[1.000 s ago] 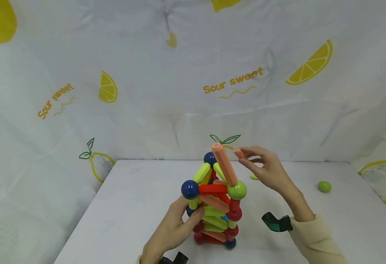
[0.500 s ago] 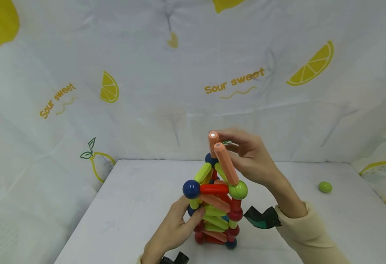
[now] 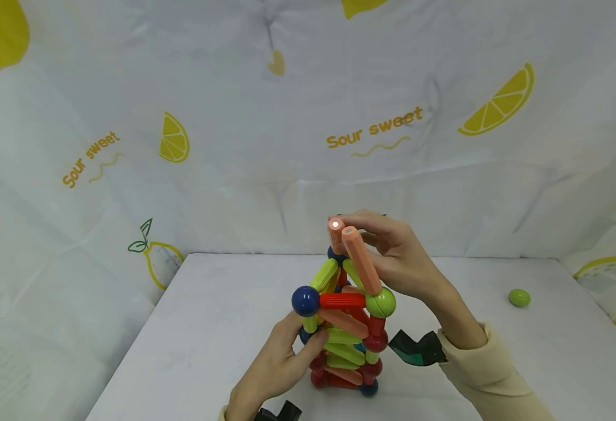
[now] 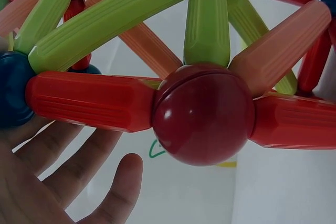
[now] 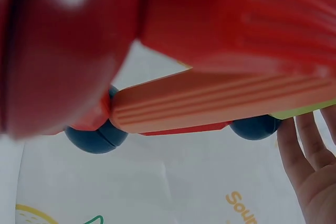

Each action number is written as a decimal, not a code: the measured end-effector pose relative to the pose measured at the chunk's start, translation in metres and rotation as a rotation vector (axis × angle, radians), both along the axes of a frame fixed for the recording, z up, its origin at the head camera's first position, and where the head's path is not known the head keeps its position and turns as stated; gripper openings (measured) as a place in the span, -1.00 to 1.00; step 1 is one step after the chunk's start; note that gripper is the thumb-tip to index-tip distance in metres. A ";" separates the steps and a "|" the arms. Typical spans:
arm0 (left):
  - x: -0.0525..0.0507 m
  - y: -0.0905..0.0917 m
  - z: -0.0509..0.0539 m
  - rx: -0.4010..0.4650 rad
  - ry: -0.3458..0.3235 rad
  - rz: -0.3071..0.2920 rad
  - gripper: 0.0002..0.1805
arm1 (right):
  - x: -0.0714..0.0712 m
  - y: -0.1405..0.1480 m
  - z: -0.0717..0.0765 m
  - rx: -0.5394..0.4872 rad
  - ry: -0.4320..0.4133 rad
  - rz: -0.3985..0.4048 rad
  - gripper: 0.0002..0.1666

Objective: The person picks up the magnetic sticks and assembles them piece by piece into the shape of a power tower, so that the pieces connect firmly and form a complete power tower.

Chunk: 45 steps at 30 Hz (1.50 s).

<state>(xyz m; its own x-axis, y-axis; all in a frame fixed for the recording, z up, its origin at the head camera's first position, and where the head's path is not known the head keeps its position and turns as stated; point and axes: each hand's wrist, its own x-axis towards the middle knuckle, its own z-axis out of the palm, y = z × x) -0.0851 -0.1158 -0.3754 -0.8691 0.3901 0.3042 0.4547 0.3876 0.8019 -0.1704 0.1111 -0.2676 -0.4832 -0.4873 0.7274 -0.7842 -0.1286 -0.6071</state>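
Note:
A tall tower of magnetic sticks and balls stands on the table. My left hand holds its left side, the thumb lying near a dark blue ball. At the top back, my right hand pinches an orange magnetic stick that stands upright at a dark blue ball; its lower end is partly hidden. In front, another orange stick rises tilted from a light green ball. Close up in the left wrist view are a dark red ball and a red stick.
A loose green ball lies on the white table at the right. Behind the table hangs a white cloth printed with lemons and words. Black straps sit at the wrists.
My right hand has moved left and brought the orange stick over to the rear blue ball, then lowered it slightly. My left hand has kept its place on the tower.

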 end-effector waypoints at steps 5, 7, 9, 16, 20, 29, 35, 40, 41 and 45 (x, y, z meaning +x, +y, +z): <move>0.000 0.000 0.000 -0.001 0.000 0.005 -0.54 | 0.000 0.002 -0.001 0.002 -0.004 0.024 -0.46; 0.000 0.000 -0.001 0.000 -0.002 0.007 -0.54 | 0.000 0.002 -0.001 0.008 -0.008 0.023 -0.44; 0.000 -0.001 -0.001 0.000 -0.002 0.008 -0.54 | 0.000 0.002 -0.001 0.004 -0.005 0.016 -0.44; 0.000 -0.001 -0.001 -0.002 -0.010 0.015 -0.55 | -0.009 0.021 -0.020 -0.013 -0.135 -0.234 -0.57; 0.002 0.000 0.000 0.002 -0.040 0.029 -0.54 | -0.031 0.044 -0.060 0.233 -0.178 -0.568 -0.61; 0.015 -0.001 0.013 -0.170 -0.160 -0.047 -0.33 | -0.051 0.090 -0.158 0.886 -0.395 -0.744 -0.52; 0.011 -0.015 0.017 -0.121 -0.172 -0.231 -0.43 | -0.050 0.098 -0.171 0.905 -0.372 -0.837 -0.52; 0.001 -0.018 0.004 0.003 -0.098 -0.198 -0.30 | -0.050 0.103 -0.177 0.898 -0.359 -0.857 -0.58; -0.002 -0.018 0.000 0.026 -0.081 -0.189 -0.23 | -0.049 0.103 -0.178 0.897 -0.361 -0.856 -0.60; -0.014 -0.018 -0.018 0.113 -0.098 -0.248 -0.01 | -0.047 0.105 -0.179 0.901 -0.393 -0.843 -0.66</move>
<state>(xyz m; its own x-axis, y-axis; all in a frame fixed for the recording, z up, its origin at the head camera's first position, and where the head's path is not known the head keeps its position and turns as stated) -0.0996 -0.1334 -0.3931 -0.7786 0.5629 0.2774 0.4427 0.1795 0.8785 -0.2174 0.2165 -0.4466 -0.9843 -0.1710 0.0444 -0.1735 0.8872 -0.4276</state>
